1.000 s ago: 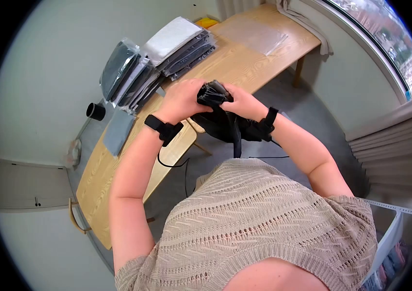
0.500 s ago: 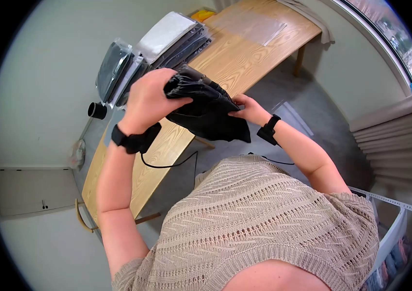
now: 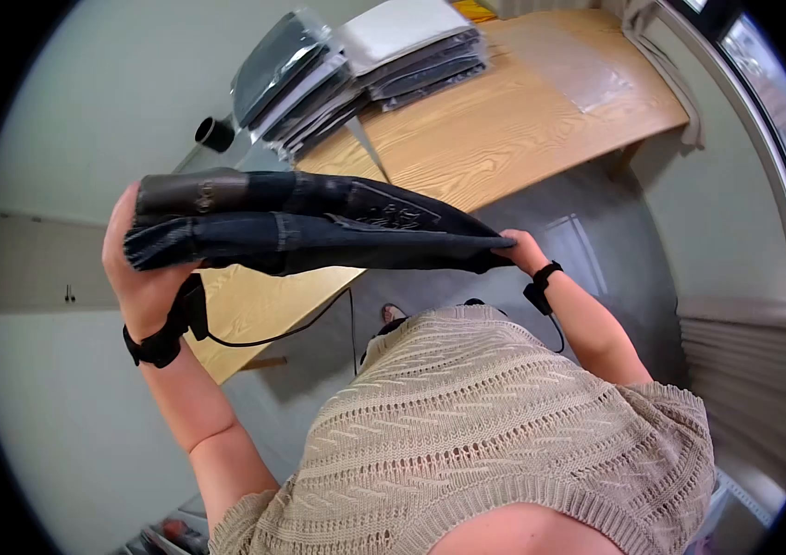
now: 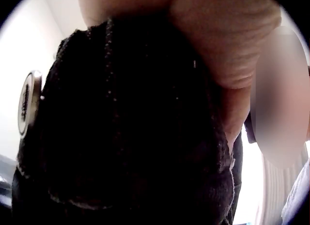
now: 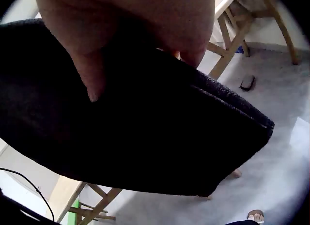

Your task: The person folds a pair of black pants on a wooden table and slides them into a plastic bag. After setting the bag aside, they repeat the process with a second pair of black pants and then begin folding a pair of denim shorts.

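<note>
Dark denim jeans (image 3: 319, 227), folded lengthwise, stretch across between both hands above the table edge and floor. At the waistband end, with its brown patch, my left hand (image 3: 138, 268) grips the cloth. In the left wrist view the thumb lies along the dark fabric (image 4: 131, 118), with a metal button (image 4: 30, 104) at the side. My right hand (image 3: 527, 252) pinches the narrow far end. The right wrist view shows that hand (image 5: 126, 26) over the dark cloth (image 5: 145, 133), its thumb on the near face.
On the wooden table (image 3: 467, 139) stand stacks of plastic-wrapped garments (image 3: 411, 46) and a clear plastic sheet (image 3: 578, 69). A black cylinder (image 3: 215, 134) is beside the stacks. Cables hang from the wrist cameras. A curtain (image 3: 744, 370) hangs at the right.
The hands have moved apart, left hand leftward and right hand rightward. The bunched dark cloth has become a long, stretched strip. The view has shifted, with the table further right.
</note>
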Demonstrator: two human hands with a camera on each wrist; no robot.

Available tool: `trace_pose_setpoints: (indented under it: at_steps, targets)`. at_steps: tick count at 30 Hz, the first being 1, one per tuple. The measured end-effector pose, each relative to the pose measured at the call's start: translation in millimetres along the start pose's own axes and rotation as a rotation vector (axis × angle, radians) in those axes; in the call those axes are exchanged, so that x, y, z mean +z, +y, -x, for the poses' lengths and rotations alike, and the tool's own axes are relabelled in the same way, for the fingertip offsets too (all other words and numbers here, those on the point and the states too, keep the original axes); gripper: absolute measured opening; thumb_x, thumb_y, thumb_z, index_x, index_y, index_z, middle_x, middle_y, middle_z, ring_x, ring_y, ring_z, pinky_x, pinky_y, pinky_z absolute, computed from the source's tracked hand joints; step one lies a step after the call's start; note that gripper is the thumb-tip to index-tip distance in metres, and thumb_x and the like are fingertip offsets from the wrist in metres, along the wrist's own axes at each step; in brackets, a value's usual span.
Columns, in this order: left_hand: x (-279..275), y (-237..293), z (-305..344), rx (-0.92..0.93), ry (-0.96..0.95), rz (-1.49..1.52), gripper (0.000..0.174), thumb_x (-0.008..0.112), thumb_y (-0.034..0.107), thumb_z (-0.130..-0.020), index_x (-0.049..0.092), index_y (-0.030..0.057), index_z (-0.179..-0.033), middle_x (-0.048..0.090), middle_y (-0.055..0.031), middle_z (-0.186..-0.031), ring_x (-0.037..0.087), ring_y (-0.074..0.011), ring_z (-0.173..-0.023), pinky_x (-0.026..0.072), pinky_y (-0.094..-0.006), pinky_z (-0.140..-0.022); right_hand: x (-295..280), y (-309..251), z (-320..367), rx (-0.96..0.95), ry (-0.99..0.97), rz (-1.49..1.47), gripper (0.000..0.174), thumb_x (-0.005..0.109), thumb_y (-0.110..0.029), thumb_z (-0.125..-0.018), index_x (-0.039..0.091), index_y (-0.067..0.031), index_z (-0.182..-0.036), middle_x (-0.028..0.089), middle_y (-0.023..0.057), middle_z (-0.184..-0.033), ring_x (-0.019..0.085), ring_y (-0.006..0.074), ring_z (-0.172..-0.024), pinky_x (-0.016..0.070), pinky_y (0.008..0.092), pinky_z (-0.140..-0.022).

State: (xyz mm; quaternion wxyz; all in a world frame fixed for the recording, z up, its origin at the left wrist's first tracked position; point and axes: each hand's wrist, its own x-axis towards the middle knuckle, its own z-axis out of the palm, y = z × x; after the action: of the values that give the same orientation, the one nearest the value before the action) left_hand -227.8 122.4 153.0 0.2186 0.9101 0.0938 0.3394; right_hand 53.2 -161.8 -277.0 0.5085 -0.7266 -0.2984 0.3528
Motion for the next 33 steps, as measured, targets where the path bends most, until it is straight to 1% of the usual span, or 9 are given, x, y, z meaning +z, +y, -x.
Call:
trace_pose_setpoints:
  at_steps: [1, 3, 9, 16, 19, 22, 26, 29, 33]
  targets:
    - [-10.1, -10.7, 9.6, -0.099, 0.03, 0.016, 0.051, 0.079, 0.005, -0.062, 0.056, -0.0047, -0.107, 0.062, -0.0059, -0.094, 0.059, -0.015, -0.087, 0.0471, -0.0278, -0.078, 2.1, -5.3, 1.9, 0.062, -0.029, 0.051, 0.012, 0.07, -0.007, -0.073, 0.061, -0.0029, -0.08, 0.061, 0.0061, -0.077, 0.056, 0.0153, -0.077, 0.0454, 0.0294, -0.069]
    - [-20.0, -39.6, 28.8, -0.258, 0.062, 0.037, 0.049, 0.077, 0.002, -0.063, 0.056, -0.0044, -0.107, 0.063, -0.0063, -0.095, 0.06, -0.0148, -0.086, 0.0476, -0.0273, -0.078, 4.6, -12.8, -3.0, -0.269, 0.128, 0.334, 0.011, 0.069, -0.006, -0.073, 0.062, -0.0029, -0.081, 0.061, 0.0111, -0.076, 0.057, 0.0199, -0.07, 0.0453, 0.0299, -0.066]
    - [-21.4, -156.8, 113.0, -0.835, 0.204, 0.183, 0.033, 0.071, 0.006, -0.072, 0.06, -0.0026, -0.103, 0.065, -0.0074, -0.095, 0.061, -0.0139, -0.085, 0.0481, -0.0275, -0.078, -37.4, -98.5, -29.0, -0.079, 0.149, 0.328, 0.017, 0.07, -0.005, -0.072, 0.062, -0.0006, -0.086, 0.064, 0.0117, -0.074, 0.06, 0.0212, -0.069, 0.0471, 0.0305, -0.066]
    - [31.9, -313.7, 222.7, -1.14, 0.265, 0.474, 0.038, 0.071, 0.016, -0.077, 0.06, -0.002, -0.108, 0.065, -0.0072, -0.101, 0.061, -0.0146, -0.086, 0.0473, -0.0275, -0.079, -26.2, -174.7, -145.6, -0.221, -0.106, 0.97, 0.027, 0.071, -0.019, -0.069, 0.06, -0.0057, -0.09, 0.062, 0.0144, -0.085, 0.06, 0.0334, -0.084, 0.0464, 0.0407, -0.07]
    - [52.9, -372.4, 259.9, -1.301, 0.268, 0.483, 0.043, 0.073, 0.024, -0.076, 0.06, -0.0011, -0.109, 0.065, -0.0102, -0.102, 0.061, -0.0188, -0.09, 0.0459, -0.0313, -0.082, 8.4, -168.2, -200.1, -0.423, 0.122, 1.036, 0.021, 0.066, -0.013, -0.073, 0.061, -0.0066, -0.093, 0.064, 0.014, -0.092, 0.059, 0.0318, -0.088, 0.0472, 0.0406, -0.073]
    - [77.4, -428.8, 306.9, -1.187, 0.123, -0.378, 0.052, 0.071, 0.023, -0.075, 0.053, -0.0033, -0.116, 0.058, -0.023, -0.11, 0.056, -0.0355, -0.101, 0.0432, -0.0403, -0.089, 38.0, -181.2, -210.0, -0.422, 0.224, 0.815, 0.017, 0.063, -0.011, -0.077, 0.062, -0.0066, -0.093, 0.065, 0.0138, -0.09, 0.061, 0.0305, -0.085, 0.048, 0.0392, -0.073]
    - [96.2, -403.8, 270.3, -0.953, 0.169, -0.305, 0.043, 0.065, 0.013, -0.077, 0.052, -0.0002, -0.115, 0.056, -0.0198, -0.111, 0.05, -0.0369, -0.107, 0.0375, -0.0433, -0.095, 40.4, -152.6, -191.8, -0.081, 0.181, 0.732, 0.011, 0.062, -0.013, -0.079, 0.065, -0.0061, -0.086, 0.066, 0.012, -0.078, 0.063, 0.0269, -0.076, 0.049, 0.0358, -0.068]
    - [121.2, -334.4, 219.7, -0.547, -0.048, -0.443, 0.034, 0.062, 0.006, -0.074, 0.055, 0.0059, -0.107, 0.054, -0.0129, -0.109, 0.049, -0.0323, -0.106, 0.0396, -0.0418, -0.089, 10.5, -88.0, -169.8, 0.186, 0.285, 0.738, 0.012, 0.064, -0.015, -0.077, 0.066, -0.005, -0.083, 0.066, 0.0128, -0.076, 0.063, 0.0246, -0.072, 0.0491, 0.0341, -0.067]
    - [167.4, -302.3, 206.3, -0.467, -0.283, -0.102, 0.03, 0.063, 0.005, -0.072, 0.056, 0.0045, -0.102, 0.054, -0.0126, -0.103, 0.05, -0.032, -0.101, 0.0418, -0.0394, -0.087, -21.0, -24.1, -170.7, 0.29, 0.345, 0.421, 0.01, 0.061, -0.008, -0.077, 0.064, 0.0014, -0.082, 0.062, 0.0052, -0.071, 0.058, 0.0126, -0.063, 0.047, 0.0262, -0.058]
